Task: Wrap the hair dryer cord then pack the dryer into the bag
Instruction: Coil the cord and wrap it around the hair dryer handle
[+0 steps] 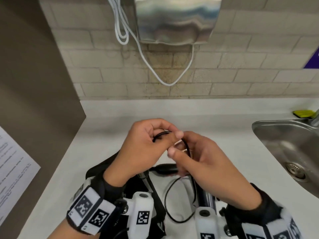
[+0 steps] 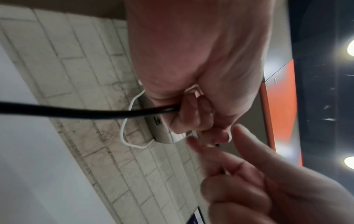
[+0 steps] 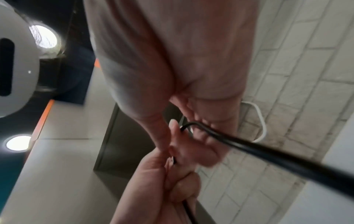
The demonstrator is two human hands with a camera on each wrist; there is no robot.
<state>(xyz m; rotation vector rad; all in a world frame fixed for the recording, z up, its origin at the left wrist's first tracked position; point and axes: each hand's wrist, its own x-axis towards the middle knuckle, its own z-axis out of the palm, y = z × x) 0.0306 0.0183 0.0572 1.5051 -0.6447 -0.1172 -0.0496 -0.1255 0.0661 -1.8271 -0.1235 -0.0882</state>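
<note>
Over the white counter (image 1: 107, 152), both hands hold the dryer's thin black cord (image 1: 165, 197). My left hand (image 1: 162, 135) curls its fingers round a small coil of it, also seen in the left wrist view (image 2: 191, 115). My right hand (image 1: 181, 152) pinches the cord just right of that, thumb on top, and the cord (image 3: 268, 153) bends over its fingers (image 3: 203, 125). A loose loop hangs below onto white fabric (image 1: 183, 190) with black straps, perhaps the bag. A black elongated part (image 1: 165, 169) lies under the hands. Most of the dryer is hidden.
A steel sink (image 1: 284, 145) is set in the counter at right, with a green sponge (image 1: 303, 113) behind it. On the tiled wall hangs a steel dispenser (image 1: 176, 19) with a white cable (image 1: 165, 80) drooping below. A printed sheet (image 1: 13, 169) is on the brown panel at left.
</note>
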